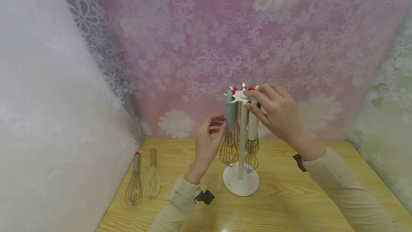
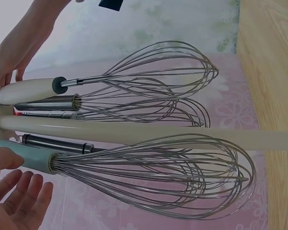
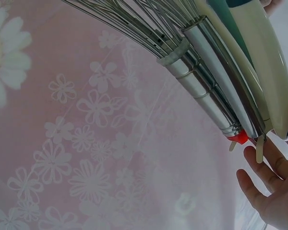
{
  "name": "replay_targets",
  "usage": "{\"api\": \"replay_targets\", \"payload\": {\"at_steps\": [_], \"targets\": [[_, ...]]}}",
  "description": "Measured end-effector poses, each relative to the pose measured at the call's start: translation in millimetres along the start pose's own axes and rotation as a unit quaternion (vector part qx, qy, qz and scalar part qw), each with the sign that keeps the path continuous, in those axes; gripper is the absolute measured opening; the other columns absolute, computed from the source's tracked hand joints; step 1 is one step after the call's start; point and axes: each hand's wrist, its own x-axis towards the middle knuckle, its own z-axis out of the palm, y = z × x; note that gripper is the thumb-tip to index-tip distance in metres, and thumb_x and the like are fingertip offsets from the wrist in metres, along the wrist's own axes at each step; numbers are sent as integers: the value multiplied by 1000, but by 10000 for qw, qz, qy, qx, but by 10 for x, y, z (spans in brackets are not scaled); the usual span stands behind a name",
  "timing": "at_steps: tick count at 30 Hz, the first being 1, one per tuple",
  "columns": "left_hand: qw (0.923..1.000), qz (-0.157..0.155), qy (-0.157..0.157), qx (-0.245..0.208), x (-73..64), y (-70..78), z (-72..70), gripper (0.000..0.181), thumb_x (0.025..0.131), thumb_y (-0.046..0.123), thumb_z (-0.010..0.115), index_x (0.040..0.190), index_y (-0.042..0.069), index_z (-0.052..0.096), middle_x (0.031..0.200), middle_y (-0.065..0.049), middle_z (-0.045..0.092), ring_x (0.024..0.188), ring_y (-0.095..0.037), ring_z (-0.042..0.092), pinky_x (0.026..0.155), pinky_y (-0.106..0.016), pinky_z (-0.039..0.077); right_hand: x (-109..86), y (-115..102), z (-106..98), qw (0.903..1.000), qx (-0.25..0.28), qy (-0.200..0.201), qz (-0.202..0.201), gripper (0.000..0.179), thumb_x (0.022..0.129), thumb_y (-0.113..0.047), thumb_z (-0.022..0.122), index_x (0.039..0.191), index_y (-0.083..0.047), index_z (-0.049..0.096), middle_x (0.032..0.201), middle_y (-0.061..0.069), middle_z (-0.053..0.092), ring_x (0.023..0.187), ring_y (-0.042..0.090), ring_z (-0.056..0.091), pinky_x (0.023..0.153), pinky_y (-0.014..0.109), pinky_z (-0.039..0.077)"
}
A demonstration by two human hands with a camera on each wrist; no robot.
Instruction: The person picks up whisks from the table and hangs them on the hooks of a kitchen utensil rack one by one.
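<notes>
A white utensil stand (image 1: 243, 135) carries several hanging wire whisks around its hooked top disc. At the stand's top, my right hand (image 1: 278, 112) pinches the disc between index finger and thumb; its other fingers (image 3: 261, 165) stay extended behind. My left hand (image 1: 209, 135) is beside the teal-handled whisk (image 1: 229, 112), thumb touching the handle and fingers loosely bent, apart from it. In the left wrist view, the teal handle (image 2: 36, 157) lies by the left thumb. A cream-handled whisk (image 1: 253, 126) hangs below my right hand. Steel-handled whisks (image 3: 225, 72) hang at the back.
Two whisks lie on the wooden table (image 1: 283, 210) at the left: a steel-handled whisk with a red tip (image 1: 136, 164) and a wooden-handled whisk (image 1: 153, 158). The stand's round white base (image 1: 231, 185) rests on the table. Flower-patterned curtains (image 1: 199, 46) enclose the back and sides.
</notes>
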Motion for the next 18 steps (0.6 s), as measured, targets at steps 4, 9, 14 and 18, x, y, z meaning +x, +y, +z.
{"api": "replay_targets", "payload": {"at_steps": [4, 9, 14, 18], "targets": [[9999, -46, 96, 59, -5, -7, -22, 23, 97, 8, 68, 120, 1, 66, 110, -12, 71, 96, -27, 70, 80, -31, 62, -3, -5, 6, 10000, -1, 32, 21, 55, 107, -50, 41, 113, -4, 71, 96, 18, 63, 94, 40, 59, 84, 54, 52], [9997, -62, 188, 151, -15, -40, -66, 21, 96, 4, 68, 117, 1, 67, 109, -12, 72, 95, -25, 70, 82, -32, 62, -11, -5, 7, 10000, -29, 15, 58, 55, 107, -50, 41, 114, -4, 71, 97, 18, 64, 95, 40, 59, 85, 54, 51], [9994, -130, 246, 204, -55, -101, -117, 20, 95, 2, 68, 116, 1, 68, 108, -12, 73, 94, -23, 70, 81, -31, 62, -9, -9, 6, 10000, -16, -34, 70, 56, 108, -50, 40, 114, -3, 71, 98, 18, 63, 96, 40, 58, 85, 53, 51], [9991, -162, 313, 230, -100, -156, -155, 22, 94, 0, 69, 116, 1, 68, 107, -12, 73, 94, -24, 70, 80, -35, 63, -4, -16, 5, 10000, 14, -28, 76, 55, 108, -49, 41, 115, -3, 71, 98, 17, 63, 95, 39, 58, 84, 53, 51]]}}
